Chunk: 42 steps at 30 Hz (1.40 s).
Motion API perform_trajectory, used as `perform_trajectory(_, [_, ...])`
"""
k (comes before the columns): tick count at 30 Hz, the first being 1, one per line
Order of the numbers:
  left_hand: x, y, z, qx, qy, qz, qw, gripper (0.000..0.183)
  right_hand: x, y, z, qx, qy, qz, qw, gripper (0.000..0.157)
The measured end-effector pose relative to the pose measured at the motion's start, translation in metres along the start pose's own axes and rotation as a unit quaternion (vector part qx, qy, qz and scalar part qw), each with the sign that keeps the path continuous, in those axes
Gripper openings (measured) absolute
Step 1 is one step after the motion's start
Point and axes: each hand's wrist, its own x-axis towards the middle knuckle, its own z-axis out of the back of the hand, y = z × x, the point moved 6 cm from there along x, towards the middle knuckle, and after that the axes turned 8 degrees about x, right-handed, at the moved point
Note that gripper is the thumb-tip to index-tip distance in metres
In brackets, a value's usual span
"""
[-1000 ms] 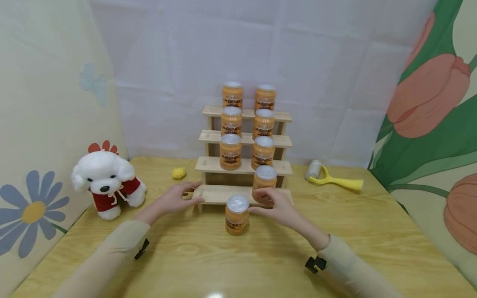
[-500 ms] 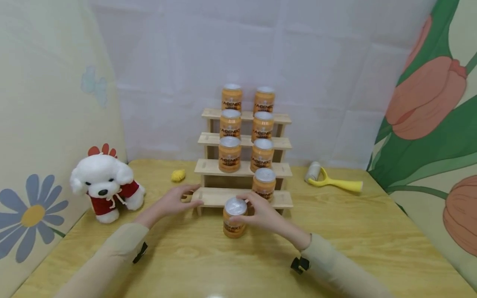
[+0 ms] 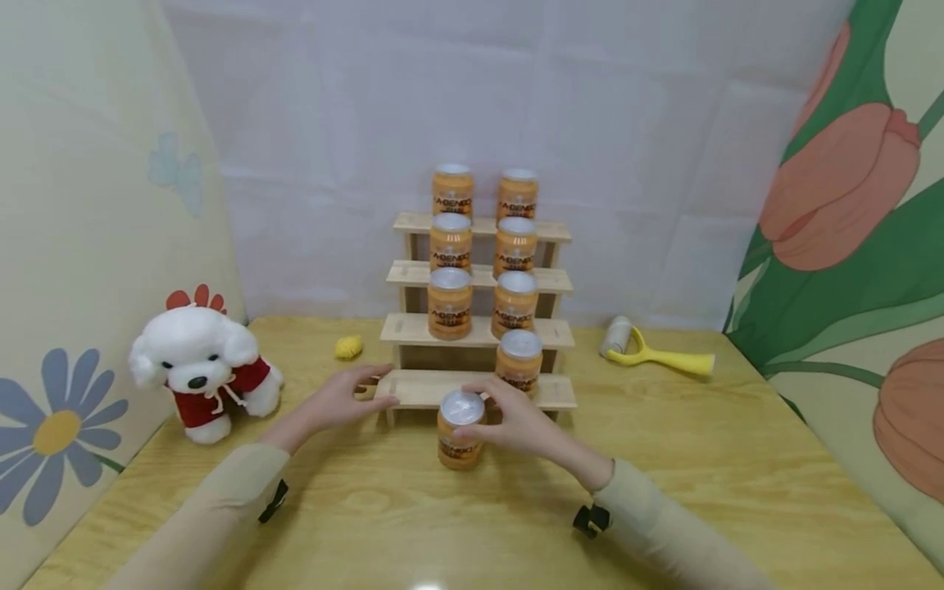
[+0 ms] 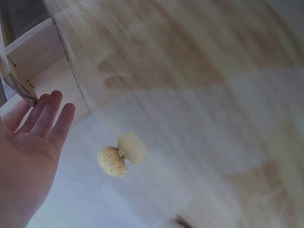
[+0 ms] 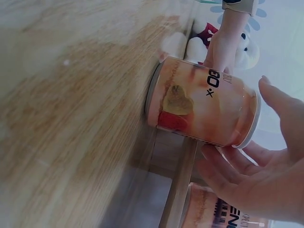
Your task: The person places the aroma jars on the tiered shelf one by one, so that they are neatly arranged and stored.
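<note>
An orange can (image 3: 459,442) with a silver lid stands upright on the table in front of the lowest shelf of a wooden step rack (image 3: 413,390). My right hand (image 3: 519,426) holds this can near its top, thumb in front and fingers behind. In the right wrist view, the fingers (image 5: 232,166) lie against the can's upper side by the rim. My left hand (image 3: 335,406) is at the left end of the lowest shelf. Its fingers (image 4: 49,111) stretch out loosely at the shelf's end, around the corner, holding nothing. Another can (image 3: 519,369) stands on that shelf's right part.
Pairs of matching cans, such as one orange can (image 3: 449,315), stand on the three upper shelves. A white plush dog (image 3: 202,369) sits at the left, near a small yellow bundle (image 3: 349,347). To the right lies a yellow-handled slingshot-like tool (image 3: 671,359) beside a grey-white cylinder (image 3: 616,336).
My right hand has left the can on the lowest shelf, moved left and taken hold of the front can. My left hand stays at the shelf's end.
</note>
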Motion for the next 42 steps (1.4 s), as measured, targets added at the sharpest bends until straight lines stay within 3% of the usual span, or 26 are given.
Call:
perform_trajectory(11, [0.001, 0.0, 0.0, 0.0, 0.007, -0.001, 1.0, 0.071, 0.001, 0.005, 0.001, 0.002, 0.0, 0.001, 1.0, 0.061])
perform_trajectory(20, [0.001, -0.002, -0.001, 0.015, 0.005, -0.005, 0.9999, 0.07, 0.003, -0.001, -0.005, 0.012, -0.015, -0.039, 0.999, 0.063])
perform_trajectory(34, [0.0, -0.003, 0.005, 0.001, 0.009, 0.004, 1.0, 0.072, 0.006, 0.0, -0.006, -0.021, 0.01, -0.043, 0.999, 0.071])
perform_trajectory(42, [0.0, -0.004, 0.003, 0.005, 0.008, 0.001, 1.0, 0.072, 0.005, -0.004, -0.01, 0.003, 0.001, -0.063, 0.998, 0.059])
